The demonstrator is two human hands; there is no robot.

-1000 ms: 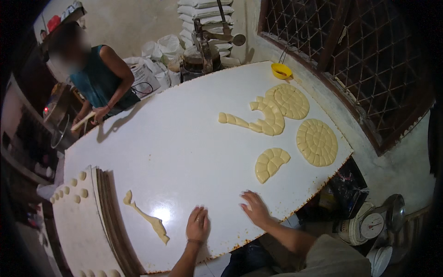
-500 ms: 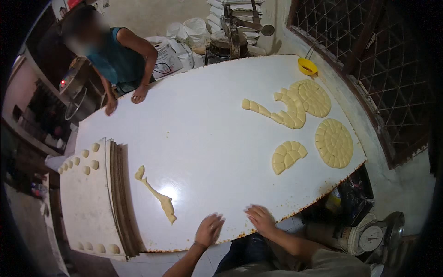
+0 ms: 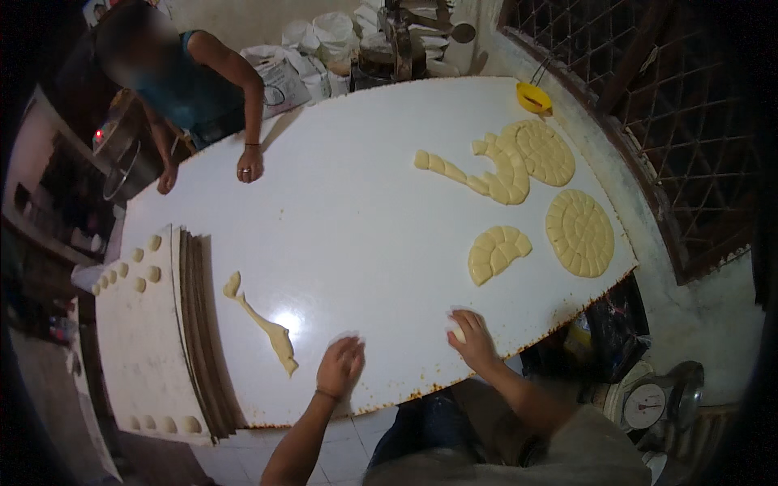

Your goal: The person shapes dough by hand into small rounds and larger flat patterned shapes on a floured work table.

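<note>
My right hand (image 3: pixel 476 342) is cupped over a pale dough ball (image 3: pixel 459 333) on the white table (image 3: pixel 381 267), near its front edge. To its left, my left hand (image 3: pixel 340 366) rests on the tabletop with its fingers curled under; whatever lies beneath them is hidden. A stretched strip of dough (image 3: pixel 263 324) lies left of that hand. Beyond my right hand sits a half-round slab of dough cut into pieces (image 3: pixel 498 253). Farther right are a round scored slab (image 3: pixel 579 233), another round one (image 3: pixel 543 152), and a curved piece with a tail (image 3: pixel 506 174).
Stacked boards (image 3: pixel 142 324) with several small dough balls stand at the left. Across the table a person (image 3: pixel 194 89) leans with both hands on the edge. A yellow bowl (image 3: pixel 533 99) sits at the far right corner; a dial scale (image 3: pixel 646 405) is below at right.
Both my hands have moved farther onto the table and apart, the left one leftward. A dough ball now shows under my right hand. The other person's hand has slid onto the tabletop.
</note>
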